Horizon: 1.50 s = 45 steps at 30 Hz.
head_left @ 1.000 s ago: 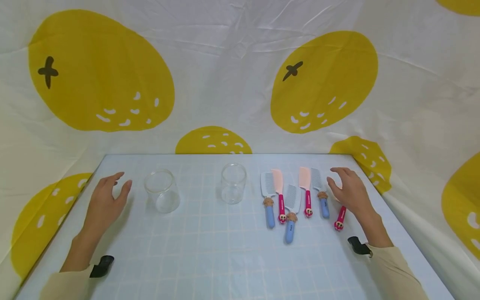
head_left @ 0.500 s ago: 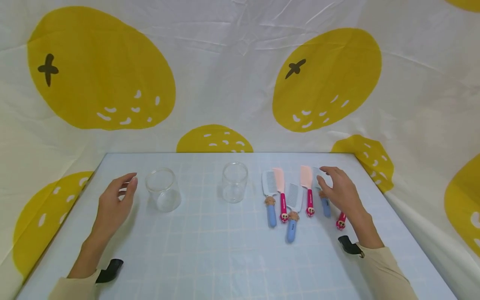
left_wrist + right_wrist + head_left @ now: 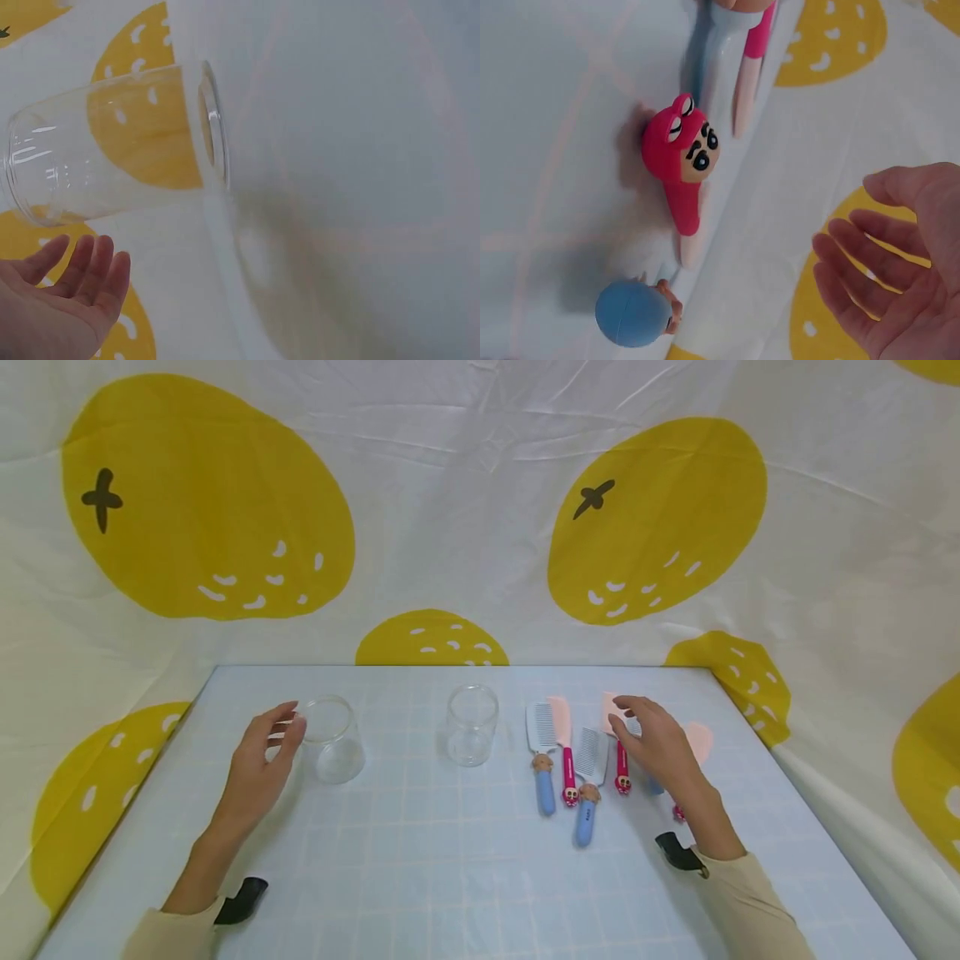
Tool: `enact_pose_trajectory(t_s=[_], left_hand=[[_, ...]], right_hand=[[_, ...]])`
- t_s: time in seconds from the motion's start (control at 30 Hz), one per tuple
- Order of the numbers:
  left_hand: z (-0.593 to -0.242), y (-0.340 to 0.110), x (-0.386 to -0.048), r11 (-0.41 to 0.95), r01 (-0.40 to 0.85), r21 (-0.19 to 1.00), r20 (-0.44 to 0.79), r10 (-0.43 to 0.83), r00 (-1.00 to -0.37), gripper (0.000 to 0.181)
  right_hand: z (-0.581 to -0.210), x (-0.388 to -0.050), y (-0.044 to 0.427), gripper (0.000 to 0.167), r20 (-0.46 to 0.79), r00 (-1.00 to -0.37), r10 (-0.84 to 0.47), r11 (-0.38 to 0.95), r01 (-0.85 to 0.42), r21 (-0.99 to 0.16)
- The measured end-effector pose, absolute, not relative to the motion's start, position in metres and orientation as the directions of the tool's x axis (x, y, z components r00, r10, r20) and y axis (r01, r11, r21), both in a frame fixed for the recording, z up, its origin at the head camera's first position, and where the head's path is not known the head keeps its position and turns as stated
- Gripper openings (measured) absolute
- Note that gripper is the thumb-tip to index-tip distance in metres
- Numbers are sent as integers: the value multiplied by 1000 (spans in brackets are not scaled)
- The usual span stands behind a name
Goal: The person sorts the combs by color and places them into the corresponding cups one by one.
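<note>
My left hand (image 3: 258, 768) is just left of a clear drinking glass (image 3: 339, 752), its fingertips overlapping the rim in the head view. The left wrist view shows loosely bent fingers (image 3: 94, 274) beside the same upright glass (image 3: 67, 161), with a small gap. My right hand (image 3: 663, 752) hovers over several combs, fingers relaxed and holding nothing. Below it lies a pink comb with a magenta handle (image 3: 622, 768); a blue comb (image 3: 656, 787) is mostly hidden. Another pink comb (image 3: 699, 742) shows behind the wrist. In the right wrist view, a magenta cartoon-head handle (image 3: 694, 146) faces the camera.
A second clear glass (image 3: 472, 727) stands mid-table. Left of my right hand lie a blue comb (image 3: 544, 789), a pink comb (image 3: 569, 772) and another blue comb (image 3: 586, 821). The pale blue checked tablecloth (image 3: 420, 860) meets a lemon-print curtain (image 3: 450, 527) behind.
My left hand has moved right, up to the left glass. My right hand has moved left over the combs, uncovering the far-right pink comb's head. The glasses and combs stay put.
</note>
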<state>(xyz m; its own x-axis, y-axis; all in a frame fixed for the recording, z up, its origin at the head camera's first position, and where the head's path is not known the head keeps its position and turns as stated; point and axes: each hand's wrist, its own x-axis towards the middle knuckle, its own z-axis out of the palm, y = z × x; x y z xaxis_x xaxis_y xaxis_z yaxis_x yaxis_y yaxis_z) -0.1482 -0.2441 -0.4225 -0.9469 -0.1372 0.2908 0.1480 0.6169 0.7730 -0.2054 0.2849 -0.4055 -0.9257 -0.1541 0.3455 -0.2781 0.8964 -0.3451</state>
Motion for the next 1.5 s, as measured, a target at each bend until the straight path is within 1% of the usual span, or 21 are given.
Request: enact_pose_trajectory(t_s=[0.2,0.3,0.47,0.57,0.67,0.93,1.1,1.43,1.5], left_hand=[[-429,-234,-151,593,101,799,223,-135,-966,71],[-432,-231,-154,593,100,799,219,-131,-967,80],[-434,-225,-160,599,63,798,184,-144,-972,98],[-432,-222,-162,605,32,796,155,-152,-976,106],[-431,-220,-164,610,23,792,150,-157,-976,106],[-431,-222,-165,616,-12,788,122,-175,-977,104],[-430,-222,-164,610,-25,792,103,-174,-979,105],[-428,-225,-162,586,-2,811,105,-149,-983,102],[-428,-226,-162,581,2,814,104,-143,-984,102]], right_hand=[[-406,-205,272,36,319,-925,-204,871,-321,-372],[-405,-205,266,35,305,-928,-216,863,-327,-385],[-407,-206,257,33,318,-917,-241,846,-359,-393],[-408,-206,252,32,333,-905,-265,833,-389,-393],[-409,-207,246,32,329,-900,-284,826,-405,-393],[-413,-206,226,34,268,-906,-326,813,-414,-409],[-416,-207,216,34,224,-917,-329,809,-396,-434],[-420,-207,203,32,128,-918,-375,794,-390,-466],[-423,-207,202,30,127,-917,-378,797,-393,-459]])
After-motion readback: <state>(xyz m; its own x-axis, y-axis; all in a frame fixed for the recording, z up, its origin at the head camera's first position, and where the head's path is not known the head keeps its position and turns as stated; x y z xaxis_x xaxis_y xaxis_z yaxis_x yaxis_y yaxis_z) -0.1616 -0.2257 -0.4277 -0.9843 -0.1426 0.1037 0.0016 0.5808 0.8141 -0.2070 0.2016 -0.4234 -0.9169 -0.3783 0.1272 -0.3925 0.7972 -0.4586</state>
